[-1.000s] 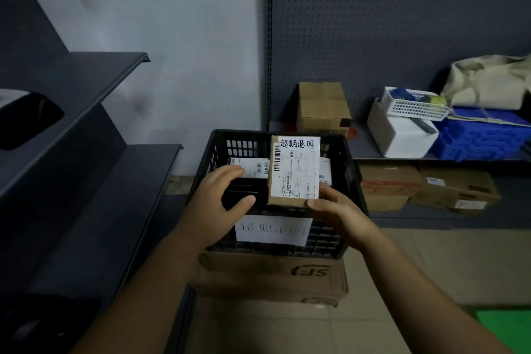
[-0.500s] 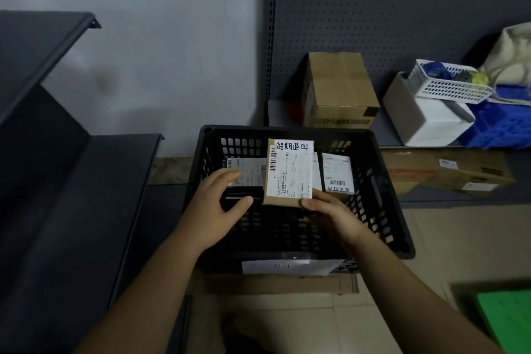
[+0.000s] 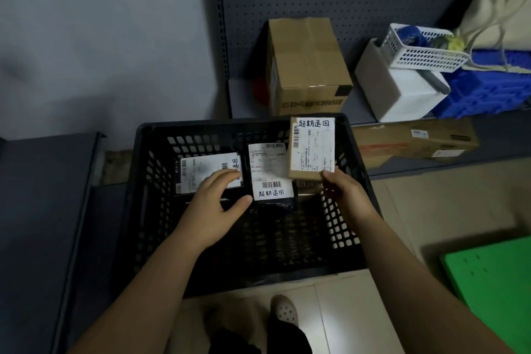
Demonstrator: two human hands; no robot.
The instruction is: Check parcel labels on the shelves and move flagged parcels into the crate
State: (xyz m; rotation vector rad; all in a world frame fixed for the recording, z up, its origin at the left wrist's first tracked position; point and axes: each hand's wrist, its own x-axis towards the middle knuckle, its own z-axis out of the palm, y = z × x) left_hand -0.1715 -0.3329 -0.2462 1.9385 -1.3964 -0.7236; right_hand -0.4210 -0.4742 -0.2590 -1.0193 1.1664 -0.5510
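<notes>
Pinching the lower right corner of a small cardboard parcel point(image 3: 311, 149) between thumb and curled fingers, the right hand point(image 3: 347, 195) makes the only real grip here. It holds the parcel label-up over the far right corner of the black crate point(image 3: 215, 126), just right of the frame's centre. The label carries a handwritten line along its top edge, which I take to be the flag, so the checking looks done and the step in hand is the drop into the crate. The parcel appears to hang above the crate floor rather than rest on it, though the angle leaves that uncertain. The left hand point(image 3: 218, 207) holds nothing, its fingers straight and spread above the white-labelled parcel point(image 3: 201, 167) lying at the left of the crate; whether the fingertips touch it I cannot tell. Between the two lies a dark bagged parcel point(image 3: 268, 169) whose label bears the same handwritten line at its foot. The next move, as I judge it, is to lower the cardboard parcel into the free space at the right of the crate, beside the bagged one, and let go. Beyond the crate, at the upper middle of the frame, a taped brown carton point(image 3: 307, 66) stands on the shelf point(image 3: 244, 98) against the pegboard. A white box point(image 3: 402, 98) and white basket point(image 3: 422, 52) sit to its right, presumably waiting to be checked.
</notes>
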